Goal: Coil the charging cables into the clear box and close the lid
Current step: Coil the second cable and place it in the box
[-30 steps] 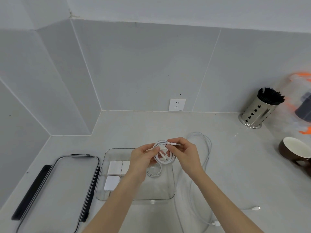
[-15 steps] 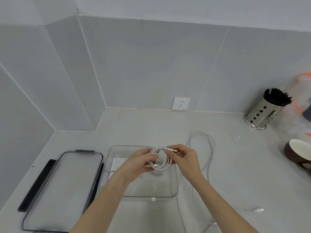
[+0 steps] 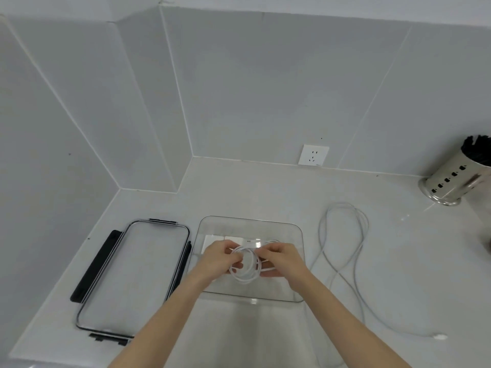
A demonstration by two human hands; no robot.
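Now both sets of fingers pinch one white coiled cable (image 3: pixel 245 266): the left hand (image 3: pixel 219 258) closes narrowly on the coil's left side, and the right hand (image 3: pixel 283 260) closes on its right side, with a loop hanging between them. The coil sits low over the open clear box (image 3: pixel 297 235), whose far end holds white charger blocks (image 3: pixel 212 241) partly hidden by the hands.

Compared with half a second ago, the hands have dropped lower into the box, and the straight plug end that stuck out above the right thumb no longer shows. The view has also swung left, so the brown cup has gone from the right edge.

Left of the box, its lid (image 3: pixel 132 277) lies flat on the counter (image 3: pixel 265 192). Right of the box, a grey cable (image 3: pixel 342 251) lies loose and uncoiled. A wall socket (image 3: pixel 313 155) and a metal utensil holder (image 3: pixel 451 179) stand further back. No readable writing shows anywhere.
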